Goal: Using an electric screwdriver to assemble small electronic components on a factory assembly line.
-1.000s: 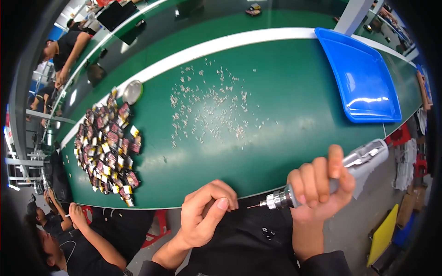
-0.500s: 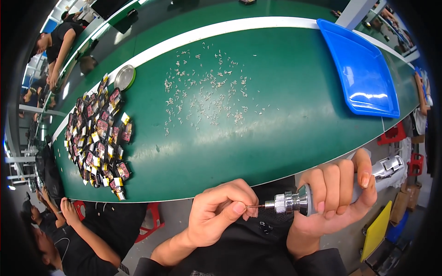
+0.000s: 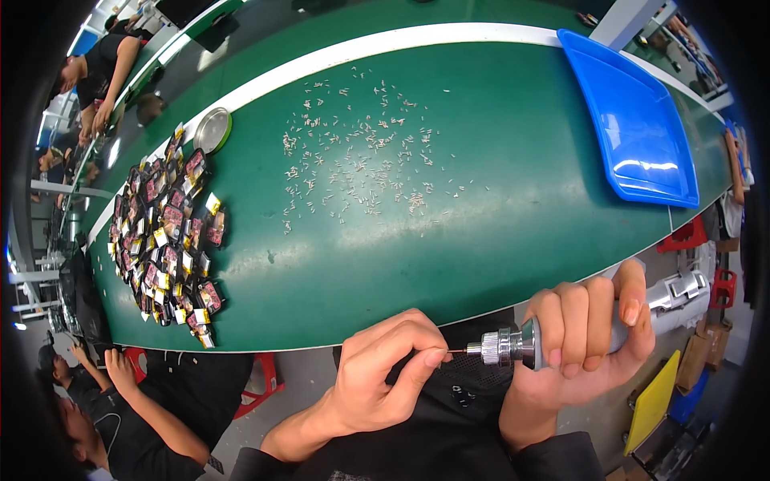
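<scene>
My right hand (image 3: 585, 337) wraps around the body of an electric screwdriver (image 3: 502, 348), held level in front of me below the table's near edge. Its silver chuck faces left, and a thin bit (image 3: 459, 351) sticks out of it. The thumb and bent fingers of my left hand (image 3: 385, 373) close in a pinch at the end of that bit. Whatever lies between those fingertips is hidden. Many small pale pins or screws (image 3: 361, 160) lie scattered over the green table (image 3: 497, 248).
A heap of small black electronic units with white and yellow parts (image 3: 168, 232) covers the table's left end. Behind it stands a round metal tin (image 3: 212, 131). A blue tray (image 3: 642, 128) sits at the right. Co-workers (image 3: 152, 409) are on the left; a yellow chair (image 3: 651, 405) stands lower right.
My left fingertips have moved slightly right toward the chuck, so less of the bit shows. My right hand keeps its grip on the electric screwdriver. The whole view has shifted a little.
</scene>
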Demonstrator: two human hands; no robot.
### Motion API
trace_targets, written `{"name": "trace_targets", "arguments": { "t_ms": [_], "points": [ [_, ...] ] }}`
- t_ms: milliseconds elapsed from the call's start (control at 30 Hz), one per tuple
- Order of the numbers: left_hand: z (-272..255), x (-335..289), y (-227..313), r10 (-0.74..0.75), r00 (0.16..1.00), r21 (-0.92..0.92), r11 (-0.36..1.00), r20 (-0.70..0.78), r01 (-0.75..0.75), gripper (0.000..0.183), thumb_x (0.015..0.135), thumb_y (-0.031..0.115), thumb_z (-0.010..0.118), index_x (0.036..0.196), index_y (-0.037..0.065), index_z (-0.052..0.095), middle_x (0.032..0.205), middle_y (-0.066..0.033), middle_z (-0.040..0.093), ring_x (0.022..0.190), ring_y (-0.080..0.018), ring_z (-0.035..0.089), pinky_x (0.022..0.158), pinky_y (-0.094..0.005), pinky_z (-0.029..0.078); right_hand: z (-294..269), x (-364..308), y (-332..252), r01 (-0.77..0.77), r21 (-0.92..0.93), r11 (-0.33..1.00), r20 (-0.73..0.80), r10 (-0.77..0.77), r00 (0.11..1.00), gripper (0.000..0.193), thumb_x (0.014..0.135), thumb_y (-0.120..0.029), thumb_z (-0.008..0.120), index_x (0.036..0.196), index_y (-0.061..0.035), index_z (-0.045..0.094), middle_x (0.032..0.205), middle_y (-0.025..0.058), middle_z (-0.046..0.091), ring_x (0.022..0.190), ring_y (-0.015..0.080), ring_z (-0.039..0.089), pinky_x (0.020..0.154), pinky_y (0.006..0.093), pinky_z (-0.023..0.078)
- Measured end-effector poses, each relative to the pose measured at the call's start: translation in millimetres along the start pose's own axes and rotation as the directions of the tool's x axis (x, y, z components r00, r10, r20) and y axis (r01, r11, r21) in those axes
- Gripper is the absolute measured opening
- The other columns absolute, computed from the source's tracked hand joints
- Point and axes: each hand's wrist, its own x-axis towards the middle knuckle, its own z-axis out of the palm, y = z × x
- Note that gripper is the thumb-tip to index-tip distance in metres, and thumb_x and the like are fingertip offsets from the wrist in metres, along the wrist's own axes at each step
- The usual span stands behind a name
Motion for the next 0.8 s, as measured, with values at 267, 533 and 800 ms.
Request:
{"name": "trace_targets", "arguments": {
  "t_ms": [267,533,800],
  "points": [
    [-9,21,8,-0.037,0.999,0.127,0.991,0.024,0.034,0.016,0.092,0.003,0.053,0.099,-0.008,0.061,0.082,-0.0147,0.063,0.071,-0.023,0.06,0.065,-0.0314,0.05,-6,11,3,0.002,0.031,1.0,-0.116,0.001,0.993,0.015,0.097,-0.018,0.043,0.087,-0.0069,0.044,0.051,-0.0003,0.038,0.043,0.0102,0.038,0.048,0.0278,0.036],
    [-71,92,34,0.053,0.998,0.67,0.74,0.029,-0.059,0.015,0.087,0.009,0.062,0.076,-0.002,0.062,0.067,-0.0137,0.06,0.06,-0.029,0.059,0.057,-0.0361,0.046,-27,22,20,-0.021,-0.011,1.0,-0.215,0.018,0.976,0.015,0.095,-0.02,0.044,0.085,-0.0078,0.045,0.049,-0.0019,0.034,0.041,0.0097,0.034,0.047,0.0279,0.037],
    [-106,272,-35,0.166,0.976,0.814,0.58,-0.141,0.019,0.025,0.085,0.007,0.057,0.108,-0.003,0.054,0.089,-0.0192,0.064,0.084,-0.038,0.063,0.076,-0.0465,0.049,-38,24,31,-0.113,-0.009,0.994,-0.228,0.108,0.968,0.015,0.092,-0.021,0.047,0.083,-0.0087,0.044,0.049,-0.0009,0.033,0.041,0.0114,0.034,0.047,0.0299,0.037]
  ]
}}
